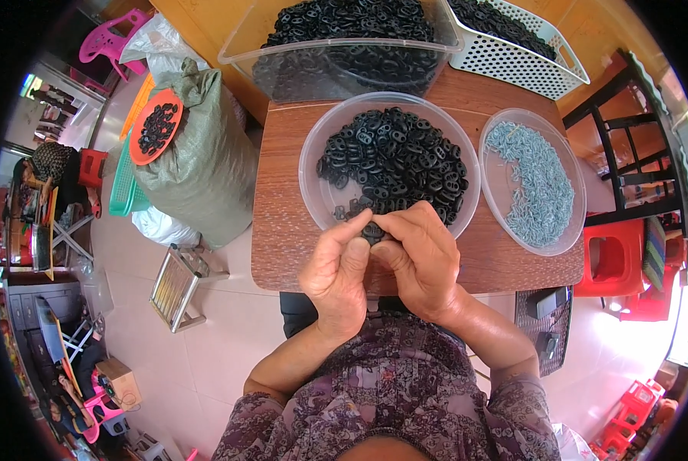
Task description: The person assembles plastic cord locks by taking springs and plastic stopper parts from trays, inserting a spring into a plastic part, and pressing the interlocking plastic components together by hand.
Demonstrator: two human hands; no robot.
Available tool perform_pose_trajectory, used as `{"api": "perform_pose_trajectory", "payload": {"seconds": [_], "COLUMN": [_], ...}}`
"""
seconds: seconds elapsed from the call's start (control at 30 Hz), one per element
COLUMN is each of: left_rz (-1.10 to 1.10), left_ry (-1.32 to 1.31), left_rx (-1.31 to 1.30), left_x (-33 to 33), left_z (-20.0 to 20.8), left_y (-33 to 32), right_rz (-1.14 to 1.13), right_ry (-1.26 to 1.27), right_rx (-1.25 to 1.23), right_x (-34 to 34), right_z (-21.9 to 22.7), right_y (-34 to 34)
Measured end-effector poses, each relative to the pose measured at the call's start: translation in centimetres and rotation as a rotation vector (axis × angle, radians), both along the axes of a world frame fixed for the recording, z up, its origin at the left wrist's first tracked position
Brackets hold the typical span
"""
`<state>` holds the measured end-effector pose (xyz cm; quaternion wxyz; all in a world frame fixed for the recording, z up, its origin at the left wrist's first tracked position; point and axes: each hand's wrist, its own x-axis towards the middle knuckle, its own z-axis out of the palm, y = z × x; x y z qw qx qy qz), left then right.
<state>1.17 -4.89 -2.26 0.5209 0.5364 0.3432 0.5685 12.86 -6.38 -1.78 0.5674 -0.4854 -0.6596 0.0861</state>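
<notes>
Over toward the table's (278,230) near edge, I see the left hand (334,269) and right hand (423,257), each grip pinched closed on a small black piece (372,231) at the front rim of a clear round tub (310,188) of black pieces (413,154), a tray (505,188) standing by the right edge.

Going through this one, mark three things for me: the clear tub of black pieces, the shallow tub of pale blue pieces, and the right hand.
Tub of black pieces (322,203): head view, bare inside, lower left.
Tub of pale blue pieces (500,182): head view, bare floor.
Right hand (427,258): head view, back.
</notes>
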Motion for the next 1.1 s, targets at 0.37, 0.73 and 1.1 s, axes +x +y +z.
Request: {"api": "perform_pose_trajectory", "payload": {"seconds": [0.37, 0.73, 1.1], "left_rz": [-0.002, -0.014, -0.019], "left_ry": [-0.070, -0.132, -0.156], "left_rx": [-0.056, -0.035, -0.035], "left_x": [0.1, 0.2, 0.2], "left_z": [-1.8, -0.1, -1.1], "left_y": [-0.1, -0.4, -0.6], "right_rz": [-0.093, -0.005, -0.090], "right_ry": [-0.105, -0.010, -0.120], "right_rx": [0.100, 0.035, 0.188], "right_x": [-0.6, -0.4, -0.7], "right_z": [-0.7, -0.2, -0.8], "right_y": [0.4, 0.2, 0.5]}}
